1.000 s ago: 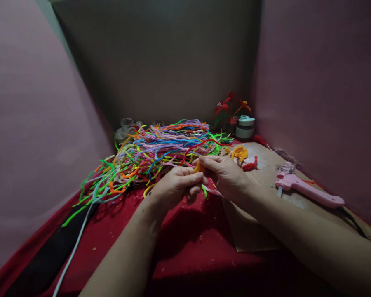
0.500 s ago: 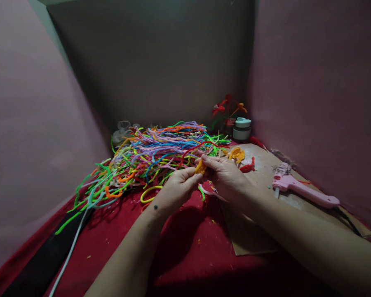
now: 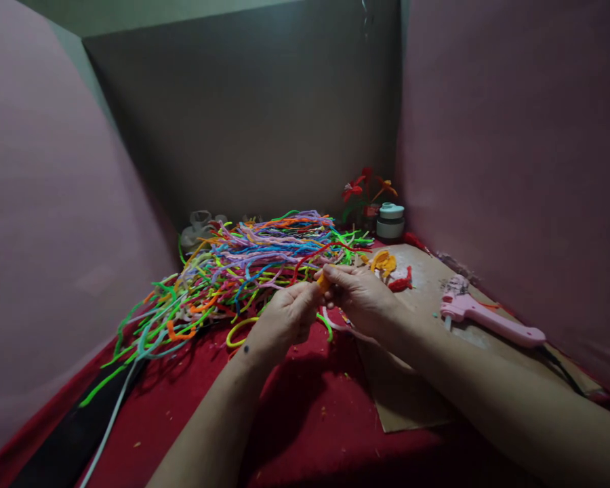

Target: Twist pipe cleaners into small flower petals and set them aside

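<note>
A small orange-yellow fuzzy piece (image 3: 323,282) is pinched between the fingertips of both hands, in front of a heap of coloured pipe cleaners (image 3: 269,254). My left hand (image 3: 291,310) closes on its left side, thumb on top. From the right, my right hand (image 3: 358,293) grips the same piece between thumb and fingers. Most of the piece is covered by the fingers. Just beyond my right hand, an orange fuzzy shape (image 3: 384,263) and a red one (image 3: 401,280) lie on a cardboard sheet (image 3: 421,298).
A pink glue gun (image 3: 493,318) rests on the cardboard at the right. Behind stand a lidded jar (image 3: 390,221) and red and orange flowers (image 3: 354,188). A white cord (image 3: 112,415) crosses the red cloth (image 3: 193,400) at the left.
The view has tilted up and shifted slightly, so the objects appear lower and a little to the left. Both hands still hold the orange-yellow piece, now more covered by the fingers.
</note>
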A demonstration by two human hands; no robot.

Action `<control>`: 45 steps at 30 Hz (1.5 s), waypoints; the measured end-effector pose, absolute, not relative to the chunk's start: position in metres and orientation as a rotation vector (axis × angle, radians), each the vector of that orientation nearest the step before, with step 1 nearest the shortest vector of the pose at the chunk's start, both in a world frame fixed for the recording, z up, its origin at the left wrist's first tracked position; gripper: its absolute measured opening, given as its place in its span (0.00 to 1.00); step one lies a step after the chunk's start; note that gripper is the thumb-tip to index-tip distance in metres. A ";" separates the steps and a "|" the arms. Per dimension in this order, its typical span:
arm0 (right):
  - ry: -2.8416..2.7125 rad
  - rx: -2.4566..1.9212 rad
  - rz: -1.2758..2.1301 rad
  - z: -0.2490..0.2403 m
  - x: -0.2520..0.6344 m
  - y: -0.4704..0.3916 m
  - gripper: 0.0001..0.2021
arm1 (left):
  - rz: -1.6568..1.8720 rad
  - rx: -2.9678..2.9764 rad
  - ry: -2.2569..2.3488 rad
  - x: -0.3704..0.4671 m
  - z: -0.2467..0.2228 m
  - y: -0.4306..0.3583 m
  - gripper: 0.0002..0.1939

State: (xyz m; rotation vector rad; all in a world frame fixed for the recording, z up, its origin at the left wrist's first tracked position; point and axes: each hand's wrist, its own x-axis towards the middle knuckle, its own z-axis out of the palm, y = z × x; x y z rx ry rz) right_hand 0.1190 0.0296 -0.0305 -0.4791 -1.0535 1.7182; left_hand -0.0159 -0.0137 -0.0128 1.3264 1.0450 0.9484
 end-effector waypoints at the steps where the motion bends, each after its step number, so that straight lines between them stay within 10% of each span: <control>1: -1.053 -0.482 1.707 -0.029 0.119 0.029 0.12 | 0.966 1.326 1.050 -0.015 -0.013 -0.013 0.17; 45: -1.062 -0.298 1.704 -0.026 0.124 0.037 0.09 | 1.003 1.180 0.779 -0.024 -0.013 -0.012 0.09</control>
